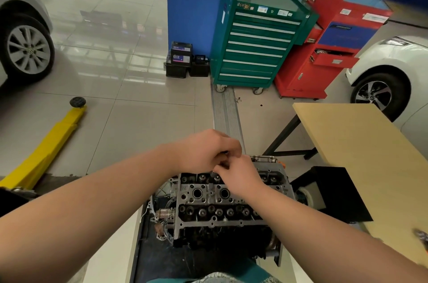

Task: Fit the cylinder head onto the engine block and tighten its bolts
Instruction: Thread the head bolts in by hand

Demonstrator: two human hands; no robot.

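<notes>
Two round bores show in the grey, grimy cylinder head [222, 199].

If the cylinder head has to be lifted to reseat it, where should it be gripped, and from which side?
Judging by its pose, grip the cylinder head at its two short ends, one hand each, coming from above. It lies flat and long across the engine block, and its top is crowded with valve gear and open bores, so the ends likely offer the firmest hold.

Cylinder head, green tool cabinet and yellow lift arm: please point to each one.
cylinder head [208, 199]: head view, on its top face.
green tool cabinet [254, 46]: head view, on its drawer front.
yellow lift arm [49, 143]: head view, on its upper surface.
</notes>
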